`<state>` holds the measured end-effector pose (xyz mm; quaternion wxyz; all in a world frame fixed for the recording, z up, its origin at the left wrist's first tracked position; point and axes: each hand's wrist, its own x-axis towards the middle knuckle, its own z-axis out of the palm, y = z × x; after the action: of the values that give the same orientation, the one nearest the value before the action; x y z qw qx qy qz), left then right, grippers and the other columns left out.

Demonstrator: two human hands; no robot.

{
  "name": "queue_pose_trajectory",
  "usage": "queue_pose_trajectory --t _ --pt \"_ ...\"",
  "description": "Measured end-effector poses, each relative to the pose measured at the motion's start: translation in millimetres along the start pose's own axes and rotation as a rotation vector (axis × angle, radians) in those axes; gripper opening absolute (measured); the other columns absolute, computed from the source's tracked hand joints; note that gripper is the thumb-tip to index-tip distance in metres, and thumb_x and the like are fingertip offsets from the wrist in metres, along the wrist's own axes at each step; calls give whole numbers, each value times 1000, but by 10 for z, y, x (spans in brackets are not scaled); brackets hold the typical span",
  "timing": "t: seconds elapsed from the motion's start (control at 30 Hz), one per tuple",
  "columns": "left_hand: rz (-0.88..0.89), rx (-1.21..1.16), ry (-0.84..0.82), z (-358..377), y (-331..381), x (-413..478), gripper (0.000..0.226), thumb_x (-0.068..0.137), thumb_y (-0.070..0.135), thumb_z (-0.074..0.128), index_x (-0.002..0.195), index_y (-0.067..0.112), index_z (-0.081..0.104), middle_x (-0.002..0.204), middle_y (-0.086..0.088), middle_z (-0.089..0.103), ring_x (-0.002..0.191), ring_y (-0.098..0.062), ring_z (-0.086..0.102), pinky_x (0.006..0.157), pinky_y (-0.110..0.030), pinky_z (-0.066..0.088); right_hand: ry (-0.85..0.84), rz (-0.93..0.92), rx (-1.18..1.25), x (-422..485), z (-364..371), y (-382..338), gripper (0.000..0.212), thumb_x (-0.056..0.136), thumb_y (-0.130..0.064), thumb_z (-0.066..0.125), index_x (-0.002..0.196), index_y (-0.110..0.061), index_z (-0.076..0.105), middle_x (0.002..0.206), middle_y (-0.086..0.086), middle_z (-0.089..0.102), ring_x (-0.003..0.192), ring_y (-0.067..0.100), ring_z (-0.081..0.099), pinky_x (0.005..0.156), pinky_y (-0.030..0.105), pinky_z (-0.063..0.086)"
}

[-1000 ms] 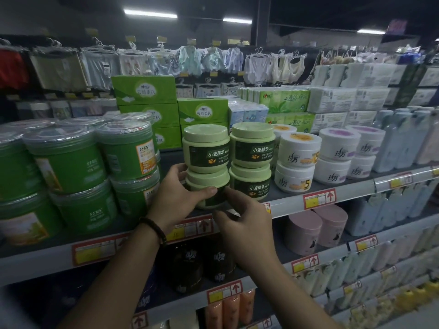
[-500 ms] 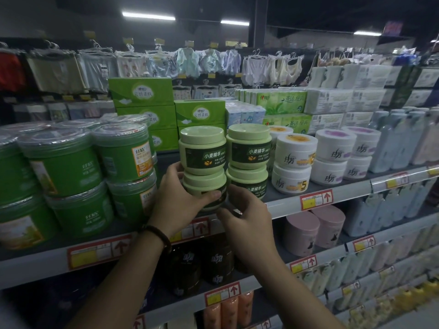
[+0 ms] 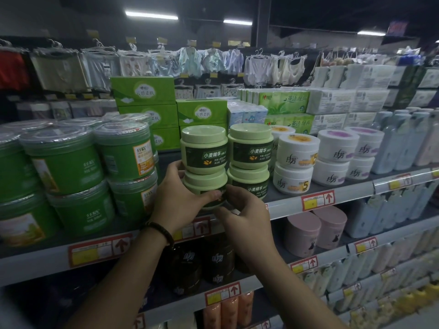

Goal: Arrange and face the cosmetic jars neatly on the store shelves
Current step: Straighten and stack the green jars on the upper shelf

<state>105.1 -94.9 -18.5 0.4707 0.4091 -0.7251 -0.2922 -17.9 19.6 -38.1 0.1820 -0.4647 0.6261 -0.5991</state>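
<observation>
Dim store aisle: grey shelf (image 3: 356, 192) with red price tags, big green tubs (image 3: 64, 167) left, white jars (image 3: 297, 148) right. Stands at shelf front edge, under a second matching jar (image 3: 204, 150) and just beside a twin stack (image 3: 249, 150): lower pale-green jar (image 3: 206, 182). Grips it round the side with left hand (image 3: 178, 203), thumb across label; pinches its front with curled right hand (image 3: 247, 217).

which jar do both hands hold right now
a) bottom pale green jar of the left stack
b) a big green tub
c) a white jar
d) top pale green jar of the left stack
a: the left hand and right hand curl round the bottom pale green jar at the shelf edge.
</observation>
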Motion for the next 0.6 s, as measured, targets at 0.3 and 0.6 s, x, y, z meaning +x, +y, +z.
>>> queue_pose_trajectory --t 0.3,0.6 --pt "-8 -5 -77 -69 -74 72 103 57 43 103 144 35 47 128 18 65 116 -8 66 102 -41 56 22 10 7 -51 -28 -25 62 88 -13 77 148 -22 64 133 -16 72 120 -5 66 96 16 56" --pt "-2 -21 -152 -140 -112 98 109 53 57 99 146 36 45 133 17 65 122 -7 64 107 -47 54 19 42 99 -122 -13 8 66 89 -8 76 150 -24 58 140 -10 70 121 -8 65 100 25 59"
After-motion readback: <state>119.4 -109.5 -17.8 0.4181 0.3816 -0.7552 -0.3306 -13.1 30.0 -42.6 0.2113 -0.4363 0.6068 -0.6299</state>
